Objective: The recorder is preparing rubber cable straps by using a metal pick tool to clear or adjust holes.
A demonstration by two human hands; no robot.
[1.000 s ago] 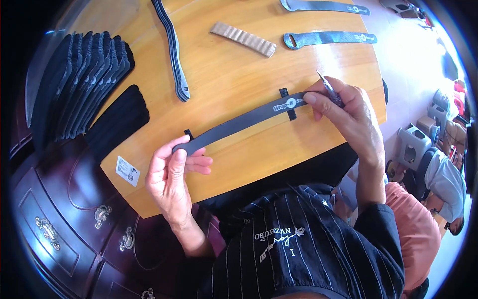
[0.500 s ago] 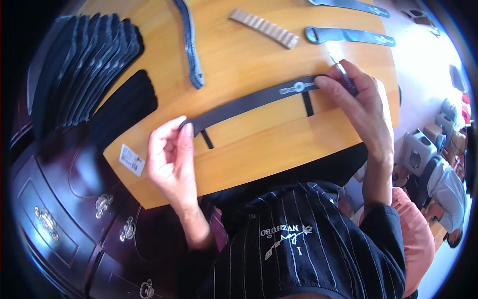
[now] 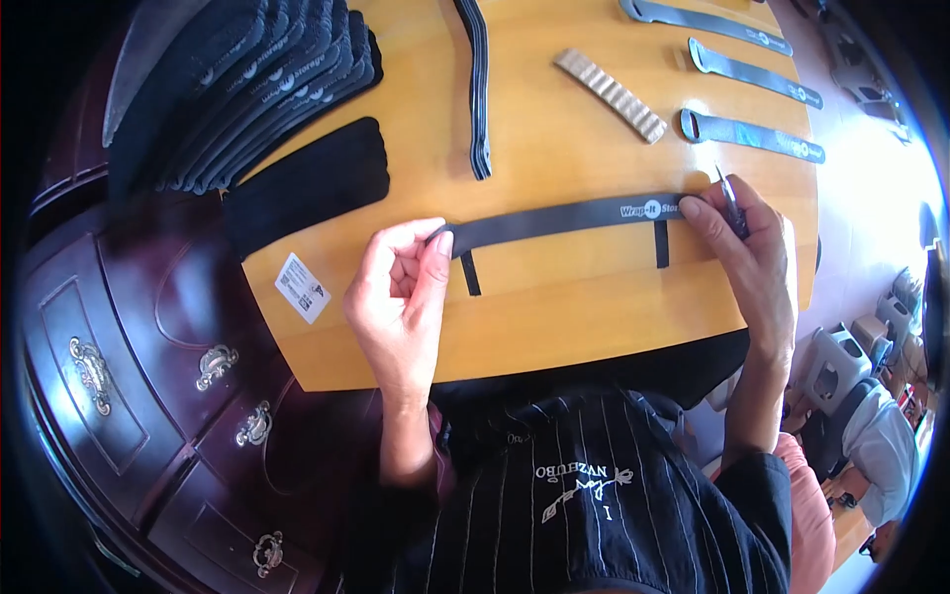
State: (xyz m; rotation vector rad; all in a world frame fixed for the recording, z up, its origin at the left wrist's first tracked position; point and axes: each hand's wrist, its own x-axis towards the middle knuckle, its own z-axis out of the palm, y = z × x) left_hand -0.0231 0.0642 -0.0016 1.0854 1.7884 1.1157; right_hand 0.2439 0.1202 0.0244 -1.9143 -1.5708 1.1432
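Note:
A long dark grey strap (image 3: 564,224) with pale lettering near its right end is stretched between my hands, over the near part of the wooden table. Its left end is pinched between thumb and fingers of my left hand (image 3: 401,297). My right hand (image 3: 757,262) pinches the right end and also holds a slim, pointed metal tool (image 3: 732,206), tip pointing away from me; its exact kind is unclear. Two short black strips lie on the tabletop just below the strap, a left strip (image 3: 470,273) and a right strip (image 3: 662,245).
A fanned pile of dark straps (image 3: 267,89) and a flat black piece (image 3: 312,183) lie at left. Beyond my hands are a strap bundle (image 3: 477,109), a ridged beige bar (image 3: 612,96) and three loop-ended straps, including one nearest (image 3: 757,135). A label (image 3: 302,288) sits on the table (image 3: 554,327).
The whole view has shifted, so the table and hands appear farther right. The strap looks more level. Both hands keep their hold, and another loop-ended strap shows at far right.

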